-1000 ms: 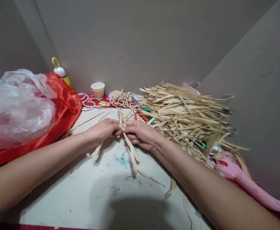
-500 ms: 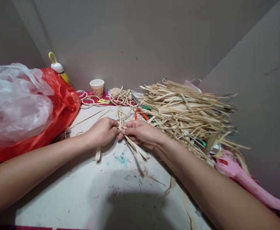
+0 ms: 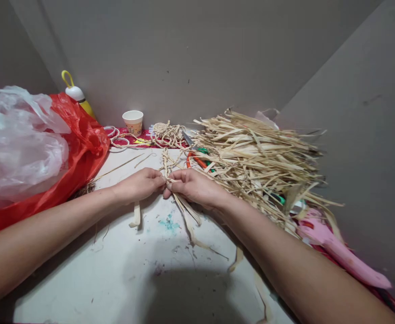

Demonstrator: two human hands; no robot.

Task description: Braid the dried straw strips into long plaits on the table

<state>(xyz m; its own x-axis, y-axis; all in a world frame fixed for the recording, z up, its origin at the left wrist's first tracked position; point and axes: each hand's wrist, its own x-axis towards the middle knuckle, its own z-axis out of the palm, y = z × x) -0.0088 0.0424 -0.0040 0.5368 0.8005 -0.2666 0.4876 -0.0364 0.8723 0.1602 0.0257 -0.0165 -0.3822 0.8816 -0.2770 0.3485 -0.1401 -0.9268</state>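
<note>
My left hand (image 3: 139,183) and my right hand (image 3: 192,185) meet at the middle of a white table (image 3: 123,270). Both pinch a plait of dry straw strips (image 3: 166,165) that runs away from me toward the back wall. Loose strip ends (image 3: 188,216) hang from under my right hand toward me. One short strip (image 3: 136,216) trails below my left hand. Fingers of both hands are closed on the straw.
A big heap of dry straw strips (image 3: 261,157) lies at the right, with orange-handled scissors (image 3: 197,161) partly under it. A red bag (image 3: 79,148) and clear plastic bag (image 3: 18,144) sit left. A paper cup (image 3: 133,121), coiled plaited cord (image 3: 166,132), yellow bottle (image 3: 77,96) and pink tool (image 3: 339,252) stand around.
The hands have stayed together on the plait, shifting slightly left. The loose ends under my right hand have swung and now spread differently; the short strip at left hangs straighter.
</note>
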